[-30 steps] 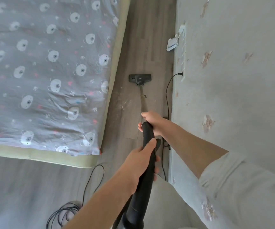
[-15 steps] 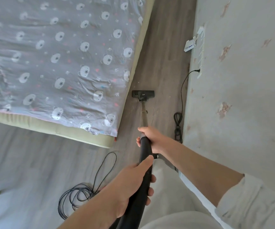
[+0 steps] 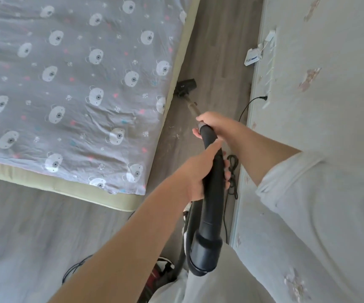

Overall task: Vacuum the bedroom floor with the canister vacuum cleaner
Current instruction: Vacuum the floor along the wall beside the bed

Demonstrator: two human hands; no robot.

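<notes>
Nearest: red canister body (image 3: 154, 278) partly visible below the left forearm, mostly hidden. Black hose handle (image 3: 211, 193) runs up between both hands. Left hand (image 3: 200, 173) wrapped around the handle mid-length, thumb along the top. Right hand (image 3: 215, 123) ahead of it, gripping the handle's front end where the metal wand (image 3: 193, 107) starts. Hands apart, one behind the other on the same tube. Floor head (image 3: 185, 87) beyond the right hand, flat on grey wood-look floor (image 3: 216, 62), tucked against the mattress edge (image 3: 176, 84). Debris specks (image 3: 176, 135) on the floor left of the right hand. Bear-print grey sheet (image 3: 71, 84) fills the left. Wall with patchy wallpaper (image 3: 329, 84) on the right; black cord (image 3: 251, 103) plugged in there, coiled (image 3: 232, 169) just right of the left hand.
</notes>
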